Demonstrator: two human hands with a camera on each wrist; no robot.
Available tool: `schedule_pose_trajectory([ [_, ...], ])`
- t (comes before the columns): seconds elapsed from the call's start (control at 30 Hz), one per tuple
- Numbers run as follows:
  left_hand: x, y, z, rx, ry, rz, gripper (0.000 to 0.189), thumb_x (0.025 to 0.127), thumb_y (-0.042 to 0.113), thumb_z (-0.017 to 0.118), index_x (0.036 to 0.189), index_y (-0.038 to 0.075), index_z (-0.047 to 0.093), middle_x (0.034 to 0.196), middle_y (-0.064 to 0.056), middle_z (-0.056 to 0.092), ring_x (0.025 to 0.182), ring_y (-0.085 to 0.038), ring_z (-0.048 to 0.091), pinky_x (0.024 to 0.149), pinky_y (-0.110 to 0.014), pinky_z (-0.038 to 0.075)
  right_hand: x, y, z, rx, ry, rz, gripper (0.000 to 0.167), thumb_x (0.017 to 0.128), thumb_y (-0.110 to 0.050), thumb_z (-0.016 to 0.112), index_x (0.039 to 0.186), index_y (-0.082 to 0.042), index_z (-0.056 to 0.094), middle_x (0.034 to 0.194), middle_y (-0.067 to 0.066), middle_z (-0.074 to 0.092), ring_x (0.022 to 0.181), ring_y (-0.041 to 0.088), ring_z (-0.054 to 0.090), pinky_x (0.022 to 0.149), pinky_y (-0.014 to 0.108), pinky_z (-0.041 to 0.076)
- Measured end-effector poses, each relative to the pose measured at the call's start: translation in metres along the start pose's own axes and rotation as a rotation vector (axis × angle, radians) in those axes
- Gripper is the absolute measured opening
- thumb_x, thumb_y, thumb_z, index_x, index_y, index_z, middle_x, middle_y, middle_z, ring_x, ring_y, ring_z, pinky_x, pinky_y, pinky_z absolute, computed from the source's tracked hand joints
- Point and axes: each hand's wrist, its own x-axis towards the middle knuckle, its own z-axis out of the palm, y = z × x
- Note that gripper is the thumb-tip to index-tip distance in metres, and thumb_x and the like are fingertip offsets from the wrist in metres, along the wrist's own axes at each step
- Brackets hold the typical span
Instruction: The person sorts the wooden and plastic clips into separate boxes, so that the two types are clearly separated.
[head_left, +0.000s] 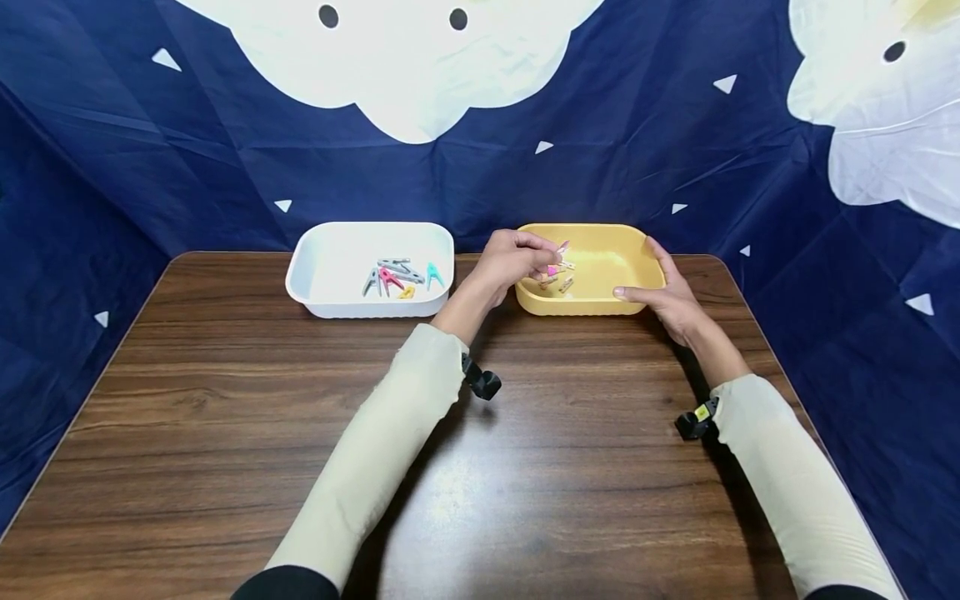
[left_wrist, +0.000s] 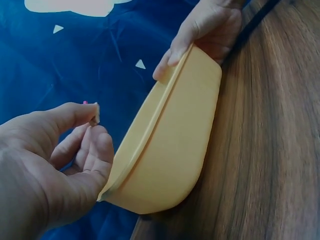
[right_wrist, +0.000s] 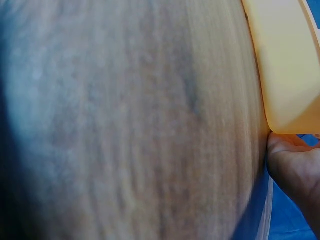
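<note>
My left hand [head_left: 516,258] is over the left end of a yellow tub [head_left: 581,307]. Between its thumb and fingertips it pinches a small wooden clothespin [left_wrist: 95,115] with a bit of pink on it, mostly hidden by the fingers. Below the hand, several small wooden clothespins [head_left: 567,284] and something bright pink [head_left: 553,270] lie inside the tub. My right hand [head_left: 671,298] grips the tub's right end, thumb on the near rim and fingers along the far side. In the right wrist view only part of that hand [right_wrist: 295,160] shows against the tub.
Left of the yellow tub stands a white tub [head_left: 360,309]. It contains several plastic clothespins, among them grey, a red one [head_left: 389,277], a yellow one [head_left: 407,292] and a turquoise one [head_left: 433,273]. Both tubs stand at the back of a brown wooden table [head_left: 570,467], before a dark blue curtain [head_left: 360,179].
</note>
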Motion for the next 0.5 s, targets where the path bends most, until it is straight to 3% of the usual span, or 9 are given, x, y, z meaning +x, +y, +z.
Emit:
schedule_pose_trajectory([
  [0.17,0.005,0.001,0.006,-0.007,0.031,0.007,0.017,0.097,0.001,0.083,0.113,-0.005,0.084,0.091,-0.002,0.073,0.074,-0.01,0.066,0.096,-0.044,0.065,0.001,0.001,0.0,-0.001,0.001,0.006,0.121,0.098,-0.007,0.086,0.183,-0.039,0.007,0.193,-0.003,0.001,0.173,0.022,0.022,0.142,0.034,0.023],
  [0.37,0.009,0.005,0.011,-0.01,0.04,-0.015,0.016,0.098,0.001,0.083,0.113,-0.005,0.084,0.095,-0.005,0.077,0.079,-0.018,0.069,0.11,-0.055,0.062,0.0,0.001,0.0,0.0,0.004,0.001,0.12,0.098,-0.007,0.086,0.183,-0.039,0.007,0.192,-0.003,0.002,0.173,0.023,0.022,0.142,0.035,0.024],
  [0.5,0.01,0.007,0.013,-0.016,0.051,-0.006,0.014,0.1,0.003,0.083,0.112,-0.004,0.083,0.092,-0.002,0.075,0.081,-0.017,0.069,0.111,-0.055,0.062,0.0,0.001,0.0,0.0,0.003,-0.001,0.12,0.098,-0.006,0.085,0.183,-0.04,0.008,0.192,-0.002,0.003,0.173,0.023,0.023,0.142,0.034,0.025],
])
